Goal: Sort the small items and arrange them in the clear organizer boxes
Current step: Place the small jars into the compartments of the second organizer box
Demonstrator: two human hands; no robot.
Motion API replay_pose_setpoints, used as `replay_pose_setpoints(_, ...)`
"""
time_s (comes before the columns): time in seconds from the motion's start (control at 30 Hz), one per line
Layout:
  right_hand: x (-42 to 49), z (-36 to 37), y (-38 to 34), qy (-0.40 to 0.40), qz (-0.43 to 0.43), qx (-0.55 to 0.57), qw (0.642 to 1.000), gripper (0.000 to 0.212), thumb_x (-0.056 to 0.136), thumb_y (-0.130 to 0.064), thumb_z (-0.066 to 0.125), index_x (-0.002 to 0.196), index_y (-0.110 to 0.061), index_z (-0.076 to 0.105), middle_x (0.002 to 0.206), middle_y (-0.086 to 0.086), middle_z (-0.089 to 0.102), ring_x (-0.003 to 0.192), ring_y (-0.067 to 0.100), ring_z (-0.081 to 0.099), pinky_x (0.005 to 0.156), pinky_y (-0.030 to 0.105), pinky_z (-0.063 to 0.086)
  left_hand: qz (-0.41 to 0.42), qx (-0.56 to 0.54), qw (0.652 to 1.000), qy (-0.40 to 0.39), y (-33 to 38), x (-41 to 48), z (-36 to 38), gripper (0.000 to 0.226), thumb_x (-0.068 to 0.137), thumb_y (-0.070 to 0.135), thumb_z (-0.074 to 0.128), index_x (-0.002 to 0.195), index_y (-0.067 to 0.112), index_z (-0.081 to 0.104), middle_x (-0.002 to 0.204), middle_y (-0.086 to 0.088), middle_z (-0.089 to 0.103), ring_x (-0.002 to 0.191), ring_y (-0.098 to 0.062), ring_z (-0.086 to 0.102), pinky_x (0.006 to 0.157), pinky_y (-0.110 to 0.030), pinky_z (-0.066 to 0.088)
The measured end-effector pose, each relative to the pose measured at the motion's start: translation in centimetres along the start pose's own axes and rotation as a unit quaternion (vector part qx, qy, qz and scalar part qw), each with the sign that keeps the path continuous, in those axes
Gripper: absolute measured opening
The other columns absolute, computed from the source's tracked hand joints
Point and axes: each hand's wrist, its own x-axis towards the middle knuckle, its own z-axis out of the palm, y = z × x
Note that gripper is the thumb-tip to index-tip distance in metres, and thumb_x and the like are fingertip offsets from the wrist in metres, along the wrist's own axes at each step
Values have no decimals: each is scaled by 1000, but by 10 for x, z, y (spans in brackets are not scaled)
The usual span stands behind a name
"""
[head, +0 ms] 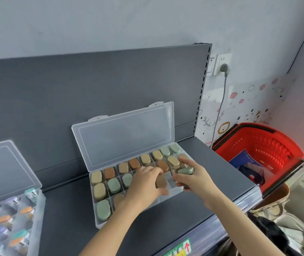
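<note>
Dark grey metal shelf [166,228] runs along a pale wall, with a red plastic basket [277,148] past its right end. Near the right end of the shelf sits a clear plastic organizer box [125,137], lid open and leaning on the back panel, its compartments holding tan, brown and green oval pieces. A second clear box [3,167], also open, lies at the left edge. Over the first box's front right compartments, the left hand [145,183] pinches a brown oval piece [160,182], and the right hand [193,180] grips a green rounded piece [185,170].
</note>
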Motion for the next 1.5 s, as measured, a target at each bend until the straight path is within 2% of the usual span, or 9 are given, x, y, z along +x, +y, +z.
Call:
replay_pose_setpoints(0.23,0,2,2,-13,12,-14,1000,56,74,-16,74,122,-37,55,106,10,63,69,16,67,67,29,56,18,26,999,-15,-9,-1,2,63,80,56,65,133,24,52,128,6,44,118,-14,35,100,-29,38)
replay_pose_setpoints(0.37,-6,-3,-1,-41,-4,-6,999,56,76,-12,73,122,-38,55,102,10,64,68,15,64,67,26,54,36,-117,992,17,0,0,-12,40,97,38,49,134,24,49,133,8,46,115,-2,43,89,-10,36)
replay_pose_setpoints(0.5,-12,-4,-13,-74,-38,-11,996,59,76,-11,74,125,-35,53,102,9,65,69,16,63,69,31,53,25,-222,975,7,14,8,-24,32,95,35,53,125,24,57,112,17,60,97,7,55,72,2,40)
replay_pose_setpoints(0.73,-5,-14,-26,-115,-57,-14,992,57,76,-9,75,122,-27,47,100,6,68,71,20,67,71,36,52,56,-181,982,-6,28,20,-33,39,95,20,57,133,27,53,122,11,61,103,-1,56,77,-2,42)
replay_pose_setpoints(0.93,15,-36,-23,-1,-14,70,997,39,80,-21,75,114,-18,54,87,12,66,66,20,62,79,43,56,14,-163,986,30,30,24,-26,47,101,19,41,143,38,35,124,6,42,113,-4,41,93,-14,32)
replay_pose_setpoints(1.13,33,-45,-11,-27,34,175,984,24,94,-12,50,117,-12,55,95,13,59,82,23,60,90,41,52,-55,-199,972,113,29,22,-9,25,93,22,58,117,24,54,113,8,55,100,-5,52,67,2,37)
replay_pose_setpoints(1.27,38,-46,0,-48,-48,-14,998,31,87,-23,64,118,-25,57,102,6,67,90,21,66,84,37,56,-96,-210,964,134,30,20,-5,26,87,22,65,107,17,49,100,5,58,82,-2,53,61,1,38)
replay_pose_setpoints(1.37,43,-45,6,-51,-96,-109,988,41,80,-15,71,118,-23,57,94,-3,68,77,10,67,69,19,54,-92,-204,965,136,31,18,-4,44,86,19,66,125,25,48,110,9,54,89,0,51,67,5,34)
replay_pose_setpoints(1.5,53,-49,8,-64,-154,-226,960,51,71,-15,79,116,-27,57,104,-12,63,88,8,64,72,13,50,-69,-134,981,122,30,18,-3,45,88,22,63,131,30,53,123,3,51,101,-2,43,71,7,31)
